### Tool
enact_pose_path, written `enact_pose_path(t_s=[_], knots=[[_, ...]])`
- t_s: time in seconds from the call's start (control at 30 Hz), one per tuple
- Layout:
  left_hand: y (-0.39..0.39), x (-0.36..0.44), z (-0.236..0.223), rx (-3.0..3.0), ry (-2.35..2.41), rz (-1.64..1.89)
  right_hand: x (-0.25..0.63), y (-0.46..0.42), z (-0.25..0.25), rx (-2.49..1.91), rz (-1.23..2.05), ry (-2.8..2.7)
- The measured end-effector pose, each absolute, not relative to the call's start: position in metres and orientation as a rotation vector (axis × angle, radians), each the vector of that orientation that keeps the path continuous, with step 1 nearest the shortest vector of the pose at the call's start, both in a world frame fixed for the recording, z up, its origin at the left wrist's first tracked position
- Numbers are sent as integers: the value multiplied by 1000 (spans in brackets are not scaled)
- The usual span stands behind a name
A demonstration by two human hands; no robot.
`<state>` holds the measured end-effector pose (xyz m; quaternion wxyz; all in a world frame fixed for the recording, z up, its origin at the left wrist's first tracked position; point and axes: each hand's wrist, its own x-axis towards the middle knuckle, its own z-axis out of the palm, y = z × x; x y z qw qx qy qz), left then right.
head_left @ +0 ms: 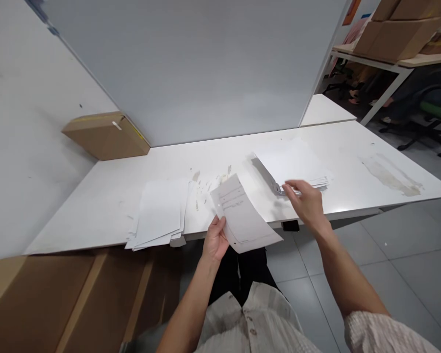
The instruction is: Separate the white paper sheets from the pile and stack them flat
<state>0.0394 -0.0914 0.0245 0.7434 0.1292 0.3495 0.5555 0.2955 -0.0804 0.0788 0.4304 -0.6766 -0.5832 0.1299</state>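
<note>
My left hand (216, 239) is closed on the left edge of some printed paper sheets (246, 218), thumb on top, held above the front edge of the table. The upper sheet bears faint lines and print, and another sheet shows behind it. To the right, my right hand (306, 202) is pinched at the near left corner of a white sheet (290, 159) on a paper stack (320, 183). That sheet's left side curls up off the table. Left of my left hand lies a second, uneven stack of white paper (159, 211).
The white table (110, 196) has stains and scuffs. A large white panel (206, 68) stands along its back. A cardboard box (106, 135) leans at the back left, and more cardboard (77, 299) is below left. Boxes (393, 37) sit on another table at the right, near office chairs (431, 115).
</note>
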Motion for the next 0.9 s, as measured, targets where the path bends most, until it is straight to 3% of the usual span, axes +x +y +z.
enact_pose_path(t_s=[0.1,0.27,0.47,0.57,0.67,0.8,0.9], knots=[[-99,31,28,332,796,1214,295,-24,77,-1937,36,-1650],[-110,19,30,317,840,1251,275,18,70,-2351,-24,-1731],[-112,4,28,229,876,1266,276,17,79,-2463,-49,-1666],[-113,1,23,189,885,1247,280,2,93,-2309,-271,-1680],[-116,0,18,176,881,1256,275,-34,114,-1859,-452,-1734],[-120,1,12,188,902,1268,250,-91,129,-1474,-226,-1458],[-123,2,8,194,905,1250,224,-121,107,-1416,147,-1195]])
